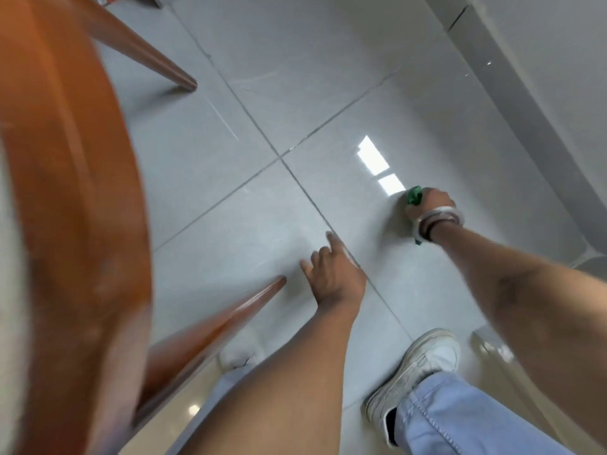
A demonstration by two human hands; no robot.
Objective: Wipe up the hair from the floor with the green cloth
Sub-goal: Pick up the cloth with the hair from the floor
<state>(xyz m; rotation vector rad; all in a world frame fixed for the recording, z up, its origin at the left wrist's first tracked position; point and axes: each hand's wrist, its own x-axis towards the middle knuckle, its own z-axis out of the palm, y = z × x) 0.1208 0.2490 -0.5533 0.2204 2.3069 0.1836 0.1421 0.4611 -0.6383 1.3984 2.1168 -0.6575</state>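
Observation:
My right hand (428,206) presses a bunched green cloth (414,196) down on the grey tiled floor (249,224), near the bright reflection of a window. Only a small green edge of the cloth shows past my fingers, plus a scrap under the wrist. Bangles circle that wrist. My left hand (333,274) hangs lower and to the left with fingers spread, holding nothing, just above a grout line. No hair is clear enough to pick out on the tiles.
An orange-brown wooden chair fills the left side, with one leg (226,318) just left of my left hand and another leg (144,54) at the top. My white shoe (417,369) and blue trouser leg are at bottom right. A grey skirting board (512,103) runs along the right.

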